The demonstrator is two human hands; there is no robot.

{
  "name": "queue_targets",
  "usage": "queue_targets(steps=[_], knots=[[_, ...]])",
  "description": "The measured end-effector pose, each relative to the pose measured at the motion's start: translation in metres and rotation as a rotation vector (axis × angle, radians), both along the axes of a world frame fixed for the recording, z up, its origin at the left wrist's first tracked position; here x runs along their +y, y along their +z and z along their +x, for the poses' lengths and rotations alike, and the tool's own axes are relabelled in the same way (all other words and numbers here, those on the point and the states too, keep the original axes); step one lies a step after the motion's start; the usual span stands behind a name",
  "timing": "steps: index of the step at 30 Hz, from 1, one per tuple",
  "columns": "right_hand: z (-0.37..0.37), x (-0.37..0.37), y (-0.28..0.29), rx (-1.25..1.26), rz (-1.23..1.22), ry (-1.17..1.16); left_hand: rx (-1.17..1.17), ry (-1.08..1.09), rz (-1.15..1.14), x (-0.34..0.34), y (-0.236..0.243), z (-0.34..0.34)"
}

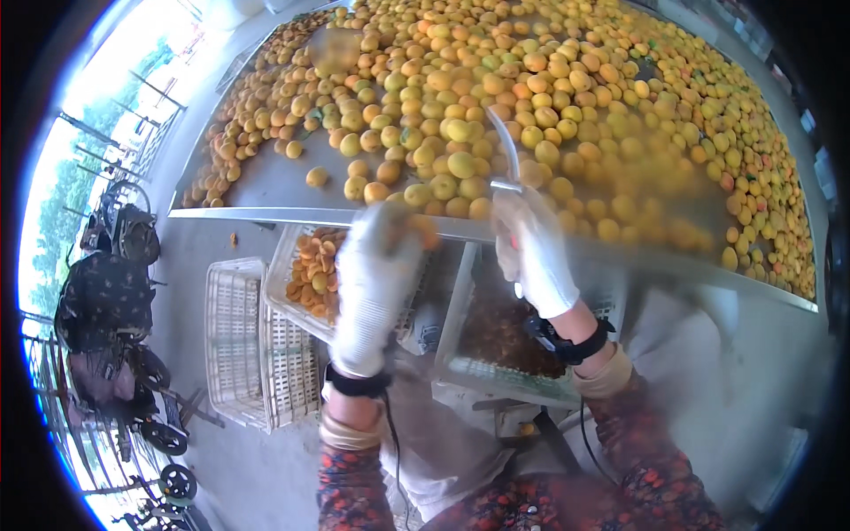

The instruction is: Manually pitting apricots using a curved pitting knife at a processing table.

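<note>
My left hand (pixel 376 265), in a white glove, is closed round a motion-blurred orange apricot (pixel 418 232) near the table's front edge. My right hand (pixel 527 239), also gloved, grips a knife (pixel 503 133) with its curved blade pointing up over the apricots. The metal table (pixel 266 181) holds a large spread of yellow-orange apricots (pixel 460 164). Below the left hand, a pale crate holds orange cut fruit (pixel 314 261), partly hidden by my arm. Below the right hand, another pale crate (pixel 469 376) holds small dark brown pieces, too small to make out.
Stacked white plastic baskets (pixel 235 341) stand on the concrete floor (pixel 199 451) at the left. Parked two-wheelers (pixel 106 301) with dark covers line the far left, beside a bright open side with railings and greenery. My light-coloured apron or trousers show below the crates.
</note>
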State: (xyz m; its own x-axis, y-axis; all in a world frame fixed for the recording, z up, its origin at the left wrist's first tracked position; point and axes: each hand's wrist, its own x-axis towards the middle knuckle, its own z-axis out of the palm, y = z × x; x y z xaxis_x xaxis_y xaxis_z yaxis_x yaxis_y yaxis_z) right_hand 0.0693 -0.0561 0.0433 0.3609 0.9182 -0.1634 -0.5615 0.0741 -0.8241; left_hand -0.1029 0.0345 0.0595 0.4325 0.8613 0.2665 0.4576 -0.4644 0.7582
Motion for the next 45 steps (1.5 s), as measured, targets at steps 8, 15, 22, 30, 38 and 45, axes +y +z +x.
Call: queue_targets(steps=[8, 15, 22, 30, 38, 45], knots=[[0.059, -0.128, 0.048, -0.372, -0.032, -0.188, 0.290, 0.290, -0.108, 0.000, -0.032, -0.199], [0.129, -0.226, 0.027, -0.200, -0.173, -0.655, 0.276, 0.186, -0.084, 0.014, -0.040, -0.189], [0.165, -0.237, -0.057, -0.186, -0.219, -0.615, 0.369, 0.141, -0.168, -0.002, -0.062, -0.197], [0.169, -0.233, -0.118, -0.136, -0.281, -0.585, 0.507, 0.072, -0.260, -0.009, -0.068, -0.203], [0.176, -0.209, -0.147, -0.140, -0.299, -0.527, 0.580, 0.039, -0.341, -0.020, -0.062, -0.207], [0.202, -0.174, -0.175, -0.127, -0.300, -0.482, 0.655, 0.012, -0.394, -0.015, -0.052, -0.182]])
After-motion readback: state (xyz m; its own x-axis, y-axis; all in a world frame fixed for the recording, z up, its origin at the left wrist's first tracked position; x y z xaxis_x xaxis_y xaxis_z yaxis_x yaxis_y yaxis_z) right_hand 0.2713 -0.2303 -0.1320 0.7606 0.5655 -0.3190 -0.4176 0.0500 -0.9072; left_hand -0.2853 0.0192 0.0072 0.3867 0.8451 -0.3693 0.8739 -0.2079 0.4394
